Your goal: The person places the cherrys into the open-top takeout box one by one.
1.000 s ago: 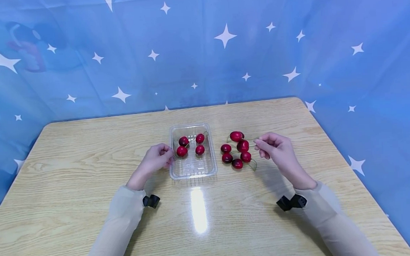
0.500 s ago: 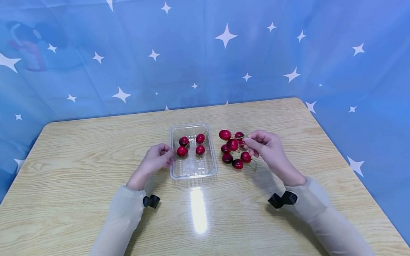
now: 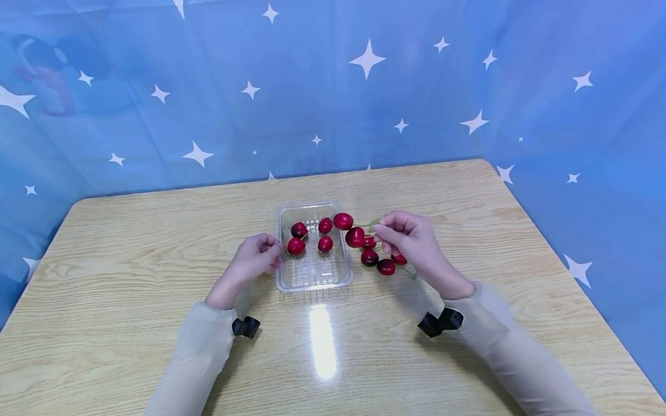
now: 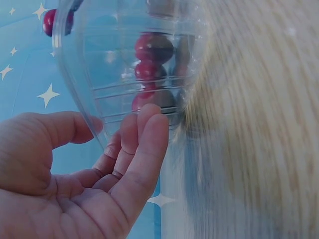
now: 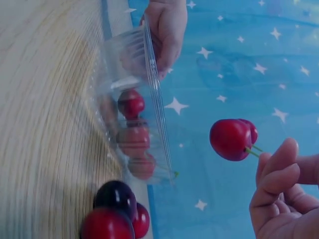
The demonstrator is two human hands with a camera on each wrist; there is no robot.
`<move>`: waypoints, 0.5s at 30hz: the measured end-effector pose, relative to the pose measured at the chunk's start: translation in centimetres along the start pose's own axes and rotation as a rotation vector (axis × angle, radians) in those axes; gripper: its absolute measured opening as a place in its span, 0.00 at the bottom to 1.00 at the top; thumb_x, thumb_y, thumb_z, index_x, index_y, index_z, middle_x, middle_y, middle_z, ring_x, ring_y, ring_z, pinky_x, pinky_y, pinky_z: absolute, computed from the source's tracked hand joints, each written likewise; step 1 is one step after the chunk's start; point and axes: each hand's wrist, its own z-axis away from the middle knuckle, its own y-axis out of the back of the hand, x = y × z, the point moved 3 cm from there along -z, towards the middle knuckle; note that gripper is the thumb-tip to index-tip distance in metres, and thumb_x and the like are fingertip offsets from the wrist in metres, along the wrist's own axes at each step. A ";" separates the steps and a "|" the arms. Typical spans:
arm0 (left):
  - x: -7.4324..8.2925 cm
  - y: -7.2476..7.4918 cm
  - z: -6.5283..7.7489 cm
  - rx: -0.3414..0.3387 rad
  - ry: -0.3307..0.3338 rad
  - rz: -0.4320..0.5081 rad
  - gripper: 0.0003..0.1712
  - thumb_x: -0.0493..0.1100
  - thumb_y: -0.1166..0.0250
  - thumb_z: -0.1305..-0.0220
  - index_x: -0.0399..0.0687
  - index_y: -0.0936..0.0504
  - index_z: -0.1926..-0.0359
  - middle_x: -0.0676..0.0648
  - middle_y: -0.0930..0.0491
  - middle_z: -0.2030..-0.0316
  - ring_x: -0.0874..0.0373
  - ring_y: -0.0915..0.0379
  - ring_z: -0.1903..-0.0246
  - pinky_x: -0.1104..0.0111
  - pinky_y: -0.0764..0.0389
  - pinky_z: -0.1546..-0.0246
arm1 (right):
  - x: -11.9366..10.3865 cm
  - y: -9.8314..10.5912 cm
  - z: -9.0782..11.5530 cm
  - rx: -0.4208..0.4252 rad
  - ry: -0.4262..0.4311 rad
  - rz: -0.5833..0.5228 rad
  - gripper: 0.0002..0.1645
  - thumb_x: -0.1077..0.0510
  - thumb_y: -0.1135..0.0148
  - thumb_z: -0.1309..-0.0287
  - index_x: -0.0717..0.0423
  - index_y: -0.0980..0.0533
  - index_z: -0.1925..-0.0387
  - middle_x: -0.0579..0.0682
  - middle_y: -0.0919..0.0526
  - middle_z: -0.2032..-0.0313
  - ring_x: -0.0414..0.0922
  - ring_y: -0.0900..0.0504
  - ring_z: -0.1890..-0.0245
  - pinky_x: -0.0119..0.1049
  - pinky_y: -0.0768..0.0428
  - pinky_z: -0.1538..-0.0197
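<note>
My right hand [image 3: 415, 245] pinches the green stems of two red cherries [image 3: 355, 237]. In the right wrist view these cherries [image 5: 230, 140] hang in front of the fingertips, raised off the table. From the head they overlap the right rim of a clear plastic container [image 3: 316, 285]. Several cherries [image 3: 296, 246] lie inside it. My left hand [image 3: 253, 259] holds the container by its left side; in the left wrist view the thumb is at the rim and the fingers [image 4: 149, 149] lie against the outer wall. Several loose cherries [image 3: 386, 267] are grouped below my right hand, partly hidden by it.
Everything stands on a light wood-grain table [image 3: 145, 253]. Behind it hangs a blue cloth [image 3: 305, 79] with white stars. A black wrist camera [image 3: 246, 327] sits on the left sleeve, and another black camera [image 3: 440, 322] on the right one.
My right hand has moved left, carrying the two cherries by their stems from above the loose group to the container's right rim. My left hand and the container have stayed put.
</note>
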 end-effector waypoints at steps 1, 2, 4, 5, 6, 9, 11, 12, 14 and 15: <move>0.0 0.0 0.0 0.000 0.001 0.001 0.11 0.36 0.48 0.32 0.28 0.28 0.58 0.41 0.23 0.71 0.60 0.26 0.75 0.67 0.18 0.69 | 0.0 -0.2 -0.1 -0.003 -0.007 0.000 0.09 0.64 0.41 0.39 0.71 0.26 0.69 0.47 0.22 0.80 0.40 0.28 0.84 0.26 0.32 0.83; 0.0 0.0 0.0 0.001 0.003 0.002 0.11 0.36 0.48 0.32 0.28 0.28 0.58 0.41 0.23 0.71 0.60 0.26 0.75 0.67 0.18 0.69 | 0.1 -0.5 -0.1 -0.009 -0.014 -0.002 0.10 0.64 0.41 0.39 0.71 0.27 0.69 0.48 0.22 0.80 0.40 0.28 0.84 0.26 0.32 0.83; 0.0 0.0 0.0 -0.001 0.001 0.004 0.11 0.36 0.48 0.32 0.28 0.28 0.58 0.41 0.23 0.71 0.60 0.26 0.75 0.67 0.18 0.69 | 0.1 -1.0 -0.2 -0.020 -0.029 -0.009 0.10 0.64 0.41 0.40 0.72 0.27 0.68 0.51 0.21 0.79 0.40 0.28 0.84 0.25 0.31 0.82; 0.0 0.0 0.0 -0.001 0.001 0.004 0.11 0.36 0.48 0.32 0.28 0.28 0.58 0.41 0.23 0.71 0.60 0.26 0.75 0.67 0.18 0.69 | 0.1 -1.3 -0.2 -0.025 -0.035 -0.009 0.10 0.64 0.41 0.40 0.72 0.27 0.68 0.51 0.21 0.79 0.40 0.28 0.84 0.25 0.31 0.81; 0.0 0.0 0.0 -0.002 0.000 0.004 0.11 0.36 0.48 0.32 0.28 0.28 0.58 0.41 0.23 0.71 0.60 0.26 0.75 0.67 0.18 0.69 | 0.2 -1.5 -0.3 -0.030 -0.041 -0.015 0.10 0.64 0.41 0.40 0.72 0.27 0.67 0.52 0.21 0.78 0.40 0.28 0.84 0.25 0.30 0.81; 0.0 0.0 0.0 -0.003 0.003 0.008 0.11 0.36 0.48 0.32 0.28 0.28 0.58 0.40 0.23 0.71 0.60 0.26 0.75 0.67 0.18 0.69 | 0.4 -2.3 -0.4 -0.046 -0.044 -0.022 0.09 0.65 0.41 0.40 0.72 0.27 0.68 0.52 0.21 0.78 0.38 0.28 0.84 0.24 0.30 0.80; 0.0 0.0 0.0 -0.003 0.004 0.008 0.11 0.36 0.48 0.32 0.28 0.28 0.58 0.39 0.23 0.70 0.60 0.26 0.75 0.68 0.18 0.69 | 0.6 -2.8 -0.5 -0.058 -0.040 -0.020 0.09 0.66 0.41 0.40 0.73 0.27 0.68 0.50 0.21 0.79 0.38 0.28 0.84 0.25 0.30 0.80; 0.0 0.0 0.0 -0.003 0.005 0.008 0.11 0.36 0.48 0.32 0.28 0.28 0.58 0.39 0.23 0.70 0.60 0.26 0.74 0.68 0.18 0.69 | 0.7 -3.0 -0.6 -0.064 -0.039 -0.022 0.09 0.66 0.42 0.40 0.74 0.27 0.68 0.51 0.21 0.79 0.38 0.28 0.84 0.25 0.30 0.80; 0.0 -0.1 0.0 -0.002 0.008 0.009 0.11 0.36 0.48 0.32 0.28 0.28 0.58 0.39 0.23 0.70 0.60 0.26 0.74 0.68 0.18 0.69 | 0.8 -3.5 -0.7 -0.080 -0.033 -0.013 0.10 0.67 0.42 0.40 0.75 0.27 0.67 0.51 0.22 0.79 0.38 0.28 0.84 0.25 0.31 0.80; 0.0 -0.1 0.0 -0.002 0.008 0.009 0.11 0.36 0.48 0.32 0.28 0.28 0.58 0.40 0.23 0.70 0.60 0.25 0.74 0.68 0.18 0.69 | 0.9 -3.7 -0.7 -0.089 -0.034 -0.009 0.10 0.67 0.42 0.39 0.75 0.27 0.67 0.52 0.22 0.79 0.38 0.28 0.84 0.25 0.31 0.80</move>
